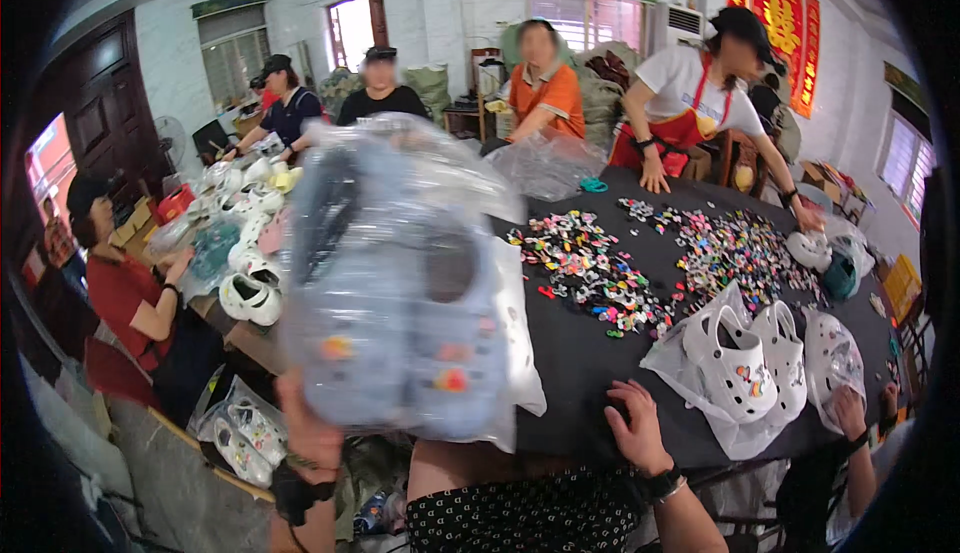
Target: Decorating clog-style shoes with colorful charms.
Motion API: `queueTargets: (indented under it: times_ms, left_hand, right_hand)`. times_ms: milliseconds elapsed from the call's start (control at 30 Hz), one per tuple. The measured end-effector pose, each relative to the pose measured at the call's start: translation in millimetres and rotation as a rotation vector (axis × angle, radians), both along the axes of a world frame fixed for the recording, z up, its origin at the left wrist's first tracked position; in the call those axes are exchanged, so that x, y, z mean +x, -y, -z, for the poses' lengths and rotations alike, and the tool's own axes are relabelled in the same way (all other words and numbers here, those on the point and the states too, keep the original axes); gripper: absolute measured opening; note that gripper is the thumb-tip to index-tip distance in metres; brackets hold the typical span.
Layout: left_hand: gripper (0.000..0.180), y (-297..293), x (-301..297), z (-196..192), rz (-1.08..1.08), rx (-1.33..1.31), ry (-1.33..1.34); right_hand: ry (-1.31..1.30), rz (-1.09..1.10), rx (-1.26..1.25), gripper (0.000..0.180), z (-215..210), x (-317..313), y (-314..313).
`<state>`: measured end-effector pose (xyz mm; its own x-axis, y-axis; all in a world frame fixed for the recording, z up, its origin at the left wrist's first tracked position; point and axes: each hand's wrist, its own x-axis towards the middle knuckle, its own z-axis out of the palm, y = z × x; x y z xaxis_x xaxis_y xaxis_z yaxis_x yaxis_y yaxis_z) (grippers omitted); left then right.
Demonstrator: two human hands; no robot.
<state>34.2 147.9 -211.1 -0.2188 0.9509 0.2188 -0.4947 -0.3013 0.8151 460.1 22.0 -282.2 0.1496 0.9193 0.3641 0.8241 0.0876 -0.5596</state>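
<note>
My left hand (312,431) grips the lower left of a clear plastic bag (508,431), raised close in front of me. Inside is a pair of blue-grey clogs (375,323), blurred, with small colourful charms near their toes. The fingers are partly hidden behind the bag. On the near edge of the black-covered table (575,358) lies my right hand (640,428), fingers apart and holding nothing. White clogs (740,363) with colourful charms stand on a plastic bag to its right. Another white clog shows partly behind the blue-grey pair.
Piles of small colourful charms (745,258) cover the table's middle. A co-worker in a red apron (690,133) leans over its far right; another person's hand (850,411) touches a bagged white clog (832,358). More clogs (250,293) crowd a table at left. Bagged clogs (245,438) sit low on the left.
</note>
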Motion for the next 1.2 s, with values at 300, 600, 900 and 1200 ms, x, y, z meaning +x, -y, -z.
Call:
queueTargets:
  times_ms: [300, 600, 900, 1200]
  left_hand:
    - [0.066, 29.5, 134.3, -2.7, 0.995, -0.321, 0.125]
    - [0.070, 28.2, 143.2, 13.7, 1.062, -0.503, 0.065]
    - [0.060, 29.6, 157.0, 7.8, 0.956, -0.581, -0.079]
    - [0.055, 27.8, 151.3, 43.3, 0.985, -0.448, -0.081]
  right_hand:
    - [-1.424, -0.463, -0.027, 0.100, -33.2, -15.4, 25.8]
    - [-1.364, -0.137, -0.111, 0.077, -0.6, 12.1, 45.1]
    - [-0.817, 0.060, -0.139, 0.051, -26.5, 41.9, 20.0]
    - [-0.202, 0.028, 0.141, 0.087, -108.7, 57.3, -15.0]
